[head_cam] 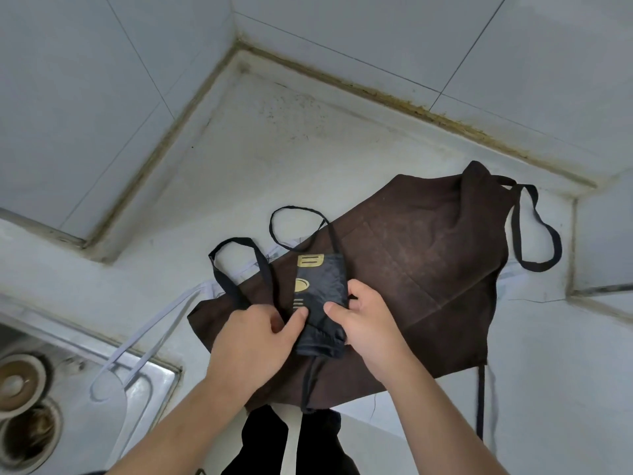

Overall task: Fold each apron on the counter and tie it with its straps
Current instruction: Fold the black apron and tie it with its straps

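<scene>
Hands (308,332) pinch folded apron (320,299), thumbs on top

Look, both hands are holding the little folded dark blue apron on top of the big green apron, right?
Not quite. The big apron underneath is brown, not green, as the head view shows. The rest holds: the left hand and right hand both hold the small folded dark blue apron on top of it.

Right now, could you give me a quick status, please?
Left hand and right hand both grip folded dark apron. Straps untied. Brown apron spread beneath.
</scene>
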A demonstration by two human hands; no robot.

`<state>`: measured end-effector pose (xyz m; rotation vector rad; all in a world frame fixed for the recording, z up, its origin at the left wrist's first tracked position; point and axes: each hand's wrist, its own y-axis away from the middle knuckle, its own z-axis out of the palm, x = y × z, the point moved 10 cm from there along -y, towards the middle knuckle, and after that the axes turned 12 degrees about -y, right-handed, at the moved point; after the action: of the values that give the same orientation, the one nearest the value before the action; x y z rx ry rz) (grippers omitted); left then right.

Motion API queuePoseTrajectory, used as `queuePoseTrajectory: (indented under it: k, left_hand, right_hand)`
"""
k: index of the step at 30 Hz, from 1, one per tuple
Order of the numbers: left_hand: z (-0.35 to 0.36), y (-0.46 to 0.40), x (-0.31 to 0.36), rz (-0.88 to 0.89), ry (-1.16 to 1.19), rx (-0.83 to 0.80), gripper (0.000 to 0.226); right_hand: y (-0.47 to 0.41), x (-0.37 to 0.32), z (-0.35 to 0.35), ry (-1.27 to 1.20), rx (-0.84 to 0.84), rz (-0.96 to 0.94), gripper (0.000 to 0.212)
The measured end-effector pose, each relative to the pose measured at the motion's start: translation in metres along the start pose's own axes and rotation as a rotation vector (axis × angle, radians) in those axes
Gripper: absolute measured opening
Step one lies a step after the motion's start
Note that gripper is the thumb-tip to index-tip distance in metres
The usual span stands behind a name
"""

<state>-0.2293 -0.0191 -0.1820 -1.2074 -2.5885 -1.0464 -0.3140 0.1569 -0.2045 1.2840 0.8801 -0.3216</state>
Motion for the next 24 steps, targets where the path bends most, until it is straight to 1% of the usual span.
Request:
queuePoseTrajectory:
  k: [1, 2, 3, 5, 6, 7, 8, 9, 10, 11, 12, 13, 14, 15, 17, 18, 19, 22, 23, 24]
  left_hand:
    - [0.017, 0.003, -0.002, -0.085, 0.178, -0.192, 0.058]
    - [0.033, 0.011, 0.002, -0.158, 0.419, -0.381, 0.056]
    - [0.041, 0.020, 0.012, -0.200, 0.662, -0.528, 0.051]
    - [0.039, 0.035, 0.037, -0.192, 1.068, -0.704, 0.042]
    - [0.035, 0.039, 0.043, -0.179, 1.191, -0.757, 0.038]
    - [0.031, 0.045, 0.049, -0.158, 1.260, -0.806, 0.037]
    - [0.028, 0.049, 0.052, -0.142, 1.253, -0.803, 0.037]
    - [0.026, 0.046, 0.048, -0.126, 1.158, -0.726, 0.043]
    - [0.023, 0.038, 0.036, -0.123, 0.965, -0.570, 0.053]
    - [0.005, 0.028, 0.020, -0.158, 0.719, -0.311, 0.063]
    - [-0.021, 0.027, 0.012, -0.162, 0.512, -0.064, 0.067]
    - [-0.045, 0.029, 0.014, -0.109, 0.408, 0.106, 0.065]
    - [-0.058, 0.033, 0.026, -0.023, 0.401, 0.147, 0.060]
    - [-0.066, 0.040, 0.040, 0.063, 0.410, 0.117, 0.054]
    - [-0.072, 0.050, 0.057, 0.141, 0.407, -0.018, 0.040]
    - [-0.074, 0.054, 0.061, 0.165, 0.412, -0.064, 0.037]
    - [-0.076, 0.058, 0.063, 0.179, 0.427, -0.100, 0.040]
    - [-0.087, 0.072, 0.067, 0.213, 0.509, -0.174, 0.072]
    - [-0.092, 0.075, 0.067, 0.215, 0.546, -0.197, 0.078]
    - [-0.095, 0.079, 0.069, 0.229, 0.592, -0.238, 0.074]
  right_hand:
    - [0.008, -0.005, 0.000, -0.027, -0.017, -0.006, 0.011]
    - [0.015, -0.009, 0.003, -0.061, -0.046, -0.014, 0.013]
    - [0.023, -0.013, 0.006, -0.098, -0.080, -0.019, 0.016]
    - [0.038, -0.021, 0.010, -0.122, -0.130, -0.034, 0.018]
    - [0.045, -0.025, 0.011, -0.119, -0.140, -0.044, 0.019]
    - [0.051, -0.030, 0.011, -0.117, -0.145, -0.057, 0.019]
    - [0.058, -0.035, 0.009, -0.120, -0.141, -0.069, 0.020]
    - [0.064, -0.038, 0.006, -0.121, -0.129, -0.077, 0.020]
    - [0.069, -0.043, 0.003, -0.104, -0.100, -0.090, 0.017]
    - [0.073, -0.049, -0.004, -0.047, -0.050, -0.120, 0.011]
    - [0.078, -0.057, -0.010, 0.025, 0.000, -0.158, 0.005]
    - [0.083, -0.064, -0.014, 0.083, 0.032, -0.196, 0.001]
    - [0.089, -0.073, -0.015, 0.112, 0.040, -0.231, 0.000]
    - [0.098, -0.081, -0.014, 0.122, 0.035, -0.256, 0.001]
    - [0.113, -0.095, -0.010, 0.110, 0.024, -0.279, 0.004]
    - [0.120, -0.102, -0.009, 0.095, 0.030, -0.300, 0.007]
    - [0.128, -0.110, -0.008, 0.085, 0.040, -0.319, 0.007]
    - [0.153, -0.128, -0.002, 0.021, 0.024, -0.356, 0.004]
    - [0.160, -0.134, 0.000, 0.006, 0.022, -0.364, 0.005]
    - [0.166, -0.139, 0.003, -0.005, 0.016, -0.371, 0.006]
